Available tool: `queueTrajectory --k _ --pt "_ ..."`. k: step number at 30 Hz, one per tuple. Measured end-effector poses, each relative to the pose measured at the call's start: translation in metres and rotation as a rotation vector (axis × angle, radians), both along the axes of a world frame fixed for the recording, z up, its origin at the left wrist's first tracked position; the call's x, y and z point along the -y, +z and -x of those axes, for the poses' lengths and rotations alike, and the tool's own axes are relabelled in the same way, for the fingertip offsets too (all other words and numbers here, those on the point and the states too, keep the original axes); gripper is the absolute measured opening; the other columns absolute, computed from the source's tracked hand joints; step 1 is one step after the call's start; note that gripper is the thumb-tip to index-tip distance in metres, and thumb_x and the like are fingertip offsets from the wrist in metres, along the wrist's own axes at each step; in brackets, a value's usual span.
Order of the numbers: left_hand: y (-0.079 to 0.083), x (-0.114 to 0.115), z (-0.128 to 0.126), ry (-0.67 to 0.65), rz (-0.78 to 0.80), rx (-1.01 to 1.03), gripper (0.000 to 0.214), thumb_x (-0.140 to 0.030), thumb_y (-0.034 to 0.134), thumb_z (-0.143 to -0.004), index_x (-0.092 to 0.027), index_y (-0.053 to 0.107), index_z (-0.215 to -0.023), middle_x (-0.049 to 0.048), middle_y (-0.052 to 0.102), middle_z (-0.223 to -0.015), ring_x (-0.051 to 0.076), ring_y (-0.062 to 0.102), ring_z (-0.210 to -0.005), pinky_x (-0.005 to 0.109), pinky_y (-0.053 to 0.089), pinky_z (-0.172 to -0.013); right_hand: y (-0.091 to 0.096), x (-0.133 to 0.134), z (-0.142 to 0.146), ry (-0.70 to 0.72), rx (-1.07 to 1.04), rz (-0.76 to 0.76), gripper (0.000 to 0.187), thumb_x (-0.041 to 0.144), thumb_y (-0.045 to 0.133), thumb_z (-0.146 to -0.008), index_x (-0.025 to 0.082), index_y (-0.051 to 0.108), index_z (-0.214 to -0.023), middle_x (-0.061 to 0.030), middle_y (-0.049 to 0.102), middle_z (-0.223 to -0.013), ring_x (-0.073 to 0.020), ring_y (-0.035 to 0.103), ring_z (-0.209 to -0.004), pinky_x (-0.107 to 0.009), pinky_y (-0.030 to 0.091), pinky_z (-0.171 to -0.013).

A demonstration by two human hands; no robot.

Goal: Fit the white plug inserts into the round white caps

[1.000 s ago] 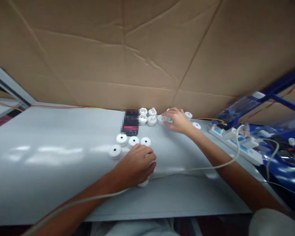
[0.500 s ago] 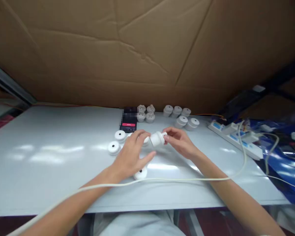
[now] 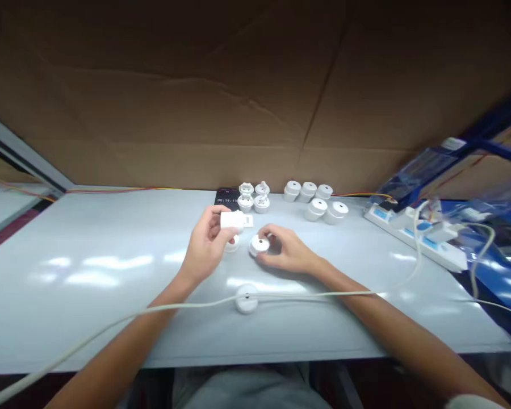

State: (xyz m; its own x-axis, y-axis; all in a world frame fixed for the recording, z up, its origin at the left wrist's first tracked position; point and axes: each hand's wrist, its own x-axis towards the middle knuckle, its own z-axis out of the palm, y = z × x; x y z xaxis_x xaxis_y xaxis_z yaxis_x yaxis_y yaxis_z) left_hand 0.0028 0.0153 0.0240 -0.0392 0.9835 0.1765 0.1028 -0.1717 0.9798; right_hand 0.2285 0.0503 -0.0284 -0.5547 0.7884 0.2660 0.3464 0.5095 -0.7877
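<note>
My left hand (image 3: 208,238) is closed around a white cylindrical plastic piece (image 3: 232,220), held sideways above the table with its narrow tabbed end pointing right. Under those fingers, part of another white round piece (image 3: 232,244) shows; my hand may hide more. My right hand (image 3: 287,248) has thumb and fingers around a white round piece with a dark centre hole (image 3: 259,245), which appears to rest on the table. Nearer to me lies a similar round piece (image 3: 246,305), with a cable passing over it.
A pale cable (image 3: 315,294) crosses in front of both forearms. At the back are a dark phone (image 3: 227,197) showing a timer, several white pieces with prongs up (image 3: 262,203) and several capped ones (image 3: 317,209). A power strip (image 3: 417,238) lies right; cardboard (image 3: 238,113) stands behind.
The cylindrical piece has passed from my right hand to my left, which moved left and up. My right hand has come down and left onto a round piece on the table.
</note>
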Motion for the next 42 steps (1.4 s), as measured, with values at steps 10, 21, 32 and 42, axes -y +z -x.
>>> queueTrajectory --k 10,21,32,42 --pt "0.002 0.008 -0.012 -0.164 0.226 0.09 0.028 -0.034 0.07 -0.077 -0.02 0.055 -0.095 -0.0044 0.066 -0.068 0.013 0.06 -0.056 0.024 0.044 -0.057 0.009 0.025 0.001 -0.142 -0.473 0.126 0.043 0.038 0.085 -0.078 0.025 0.062 -0.114 -0.0083 0.067 -0.119 -0.0231 0.066 -0.114 -0.04 0.059 -0.098" --pt "-0.004 0.01 -0.017 -0.244 0.332 0.121 0.029 -0.037 0.072 -0.078 -0.019 0.056 -0.094 -0.0041 0.066 -0.061 0.014 0.063 -0.054 0.023 0.044 -0.055 0.013 0.031 0.0 -0.116 -0.347 -0.17 0.04 0.027 0.083 -0.081 0.025 0.068 -0.118 -0.0106 0.072 -0.122 -0.0254 0.069 -0.116 -0.042 0.061 -0.099" --pt "-0.005 0.005 -0.009 -0.337 0.511 0.125 0.041 -0.056 0.067 -0.084 -0.019 0.051 -0.078 -0.0005 0.065 -0.055 0.011 0.056 -0.039 0.018 0.033 -0.04 0.017 0.033 -0.003 -0.079 -0.141 -0.543 0.046 0.013 0.072 -0.088 0.031 0.062 -0.129 -0.0086 0.073 -0.126 -0.026 0.072 -0.115 -0.043 0.062 -0.098" --pt "-0.01 0.004 -0.006 -0.41 0.615 0.223 0.048 -0.064 0.062 -0.087 -0.017 0.06 -0.078 -0.0022 0.056 -0.049 0.007 0.043 -0.033 0.018 0.03 -0.035 0.015 0.033 -0.006 -0.006 -0.136 -0.615 0.056 0.005 0.069 -0.086 0.033 0.06 -0.134 -0.0072 0.071 -0.131 -0.0254 0.07 -0.12 -0.042 0.062 -0.102"
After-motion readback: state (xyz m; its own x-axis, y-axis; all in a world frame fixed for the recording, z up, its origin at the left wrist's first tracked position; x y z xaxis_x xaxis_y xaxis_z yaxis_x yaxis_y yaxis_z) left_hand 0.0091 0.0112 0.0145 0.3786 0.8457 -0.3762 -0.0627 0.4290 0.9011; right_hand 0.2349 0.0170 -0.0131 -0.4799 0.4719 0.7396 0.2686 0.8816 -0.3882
